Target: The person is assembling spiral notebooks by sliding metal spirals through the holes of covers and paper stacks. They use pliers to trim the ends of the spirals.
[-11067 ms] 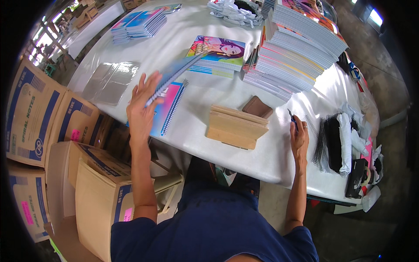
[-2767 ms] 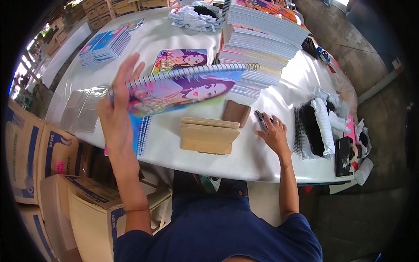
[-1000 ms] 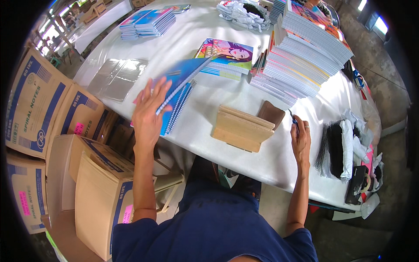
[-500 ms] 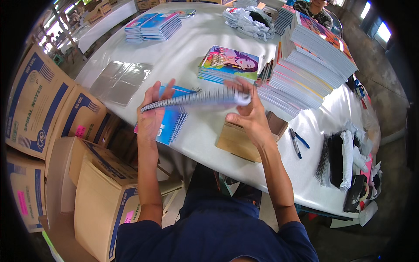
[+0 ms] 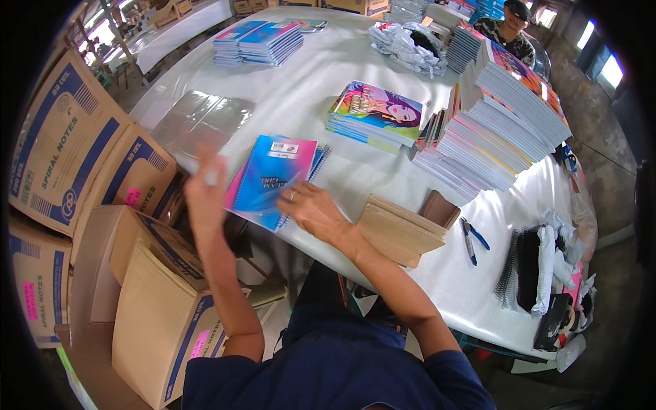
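A blue and pink spiral notebook (image 5: 270, 167) lies on top of a small pile of similar notebooks near the table's front edge. My right hand (image 5: 313, 210) is closed at its lower right edge, fingers bent over the cover and a ring on one finger. To the left of the pile, my left hand (image 5: 205, 188) is in the air, its fingers smeared by motion. Just beyond it lie flat clear plastic sleeves (image 5: 205, 116).
Coloured-cover notebooks (image 5: 376, 113) and a tall notebook stack (image 5: 499, 116) stand to the right. Brown boards (image 5: 396, 229), blue-handled pliers (image 5: 473, 239) and black spiral coils (image 5: 526, 270) lie nearer. Cartons (image 5: 157, 321) crowd the left. A person (image 5: 506, 34) is at the far right.
The notebook held up between both hands is now down on the pile. My right hand has come left and lower with it; my left hand has let go and moved left.
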The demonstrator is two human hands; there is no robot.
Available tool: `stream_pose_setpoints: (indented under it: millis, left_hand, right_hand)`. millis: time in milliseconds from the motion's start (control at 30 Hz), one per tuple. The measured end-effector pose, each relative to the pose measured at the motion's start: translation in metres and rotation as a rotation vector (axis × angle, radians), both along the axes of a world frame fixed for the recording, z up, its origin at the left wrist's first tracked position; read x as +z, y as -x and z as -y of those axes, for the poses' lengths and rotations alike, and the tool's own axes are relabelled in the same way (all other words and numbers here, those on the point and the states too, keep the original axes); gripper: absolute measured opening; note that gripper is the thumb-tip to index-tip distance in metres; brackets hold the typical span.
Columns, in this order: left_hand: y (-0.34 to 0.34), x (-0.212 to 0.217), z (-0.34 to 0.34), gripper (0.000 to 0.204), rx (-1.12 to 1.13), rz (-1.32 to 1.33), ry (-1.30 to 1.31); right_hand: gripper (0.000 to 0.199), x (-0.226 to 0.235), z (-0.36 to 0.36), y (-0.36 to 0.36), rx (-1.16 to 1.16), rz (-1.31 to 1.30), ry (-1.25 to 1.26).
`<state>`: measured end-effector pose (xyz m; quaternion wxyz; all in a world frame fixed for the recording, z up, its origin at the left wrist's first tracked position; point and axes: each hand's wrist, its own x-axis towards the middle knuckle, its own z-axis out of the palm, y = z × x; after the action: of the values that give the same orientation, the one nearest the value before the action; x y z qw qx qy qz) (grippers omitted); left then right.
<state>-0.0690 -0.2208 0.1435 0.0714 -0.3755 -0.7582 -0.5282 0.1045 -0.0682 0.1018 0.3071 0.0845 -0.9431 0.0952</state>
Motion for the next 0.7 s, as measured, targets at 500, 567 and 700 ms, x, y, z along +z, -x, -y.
stream_pose_setpoints:
  millis: [500,567,700]
  left_hand:
    - [-0.072,-0.038,-0.258,0.083,-0.396,-0.637,0.297]
    - [-0.068,-0.048,-0.289,0.078,-0.429,-0.712,0.529]
    - [-0.066,-0.06,-0.299,0.066,-0.439,-0.685,0.631]
  right_hand:
    - [0.012,0.079,0.003,-0.141,-0.088,0.079,0.694]
    - [0.012,0.081,-0.006,-0.156,-0.121,0.05,0.659]
    - [0.011,0.077,-0.043,-0.202,-0.18,0.006,0.78]
